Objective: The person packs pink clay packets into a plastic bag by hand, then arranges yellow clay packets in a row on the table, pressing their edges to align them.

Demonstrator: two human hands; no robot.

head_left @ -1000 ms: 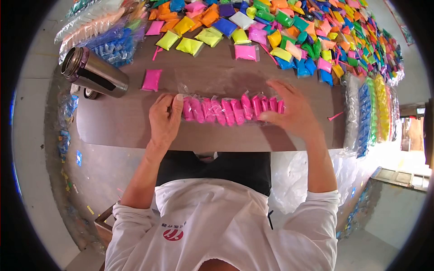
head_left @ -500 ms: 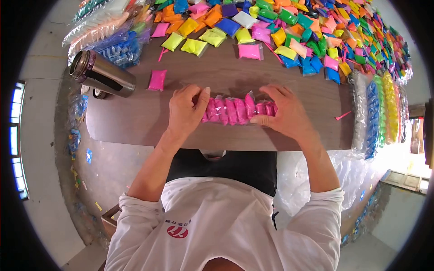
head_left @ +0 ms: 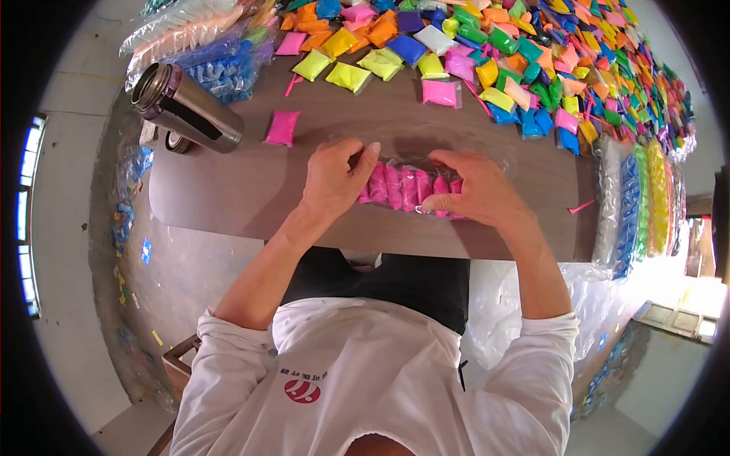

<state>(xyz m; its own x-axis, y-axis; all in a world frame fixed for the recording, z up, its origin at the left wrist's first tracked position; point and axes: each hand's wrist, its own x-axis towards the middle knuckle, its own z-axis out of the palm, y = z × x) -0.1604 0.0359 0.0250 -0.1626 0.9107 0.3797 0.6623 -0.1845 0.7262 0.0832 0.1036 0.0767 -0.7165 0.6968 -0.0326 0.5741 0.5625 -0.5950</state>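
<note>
I see a long wood-grain table, matt brown with rounded corners, its near edge running just in front of my torso. Its far half is buried under a heap of small coloured packets, glossy little pillows in yellow, green, orange, blue and pink. Down the right edge lie long clear sleeves of stacked packets, blue, green and yellow, and more sleeves lie at the far left. A brushed-steel flask lies on its side at the left, its open mouth facing away.

Bare tabletop stays open to the left of my hands and along the near edge; a single pink packet sits alone there, well apart from the flask.

Between my hands, at the middle of the table, lies a row of pink packets inside crinkled clear film, the packets standing on edge, pressed side by side. My left hand cups the left end, fingers curled and thumb against the first packet. My right hand covers the right end, fingers close together and bent over it, thumb along the near side.
</note>
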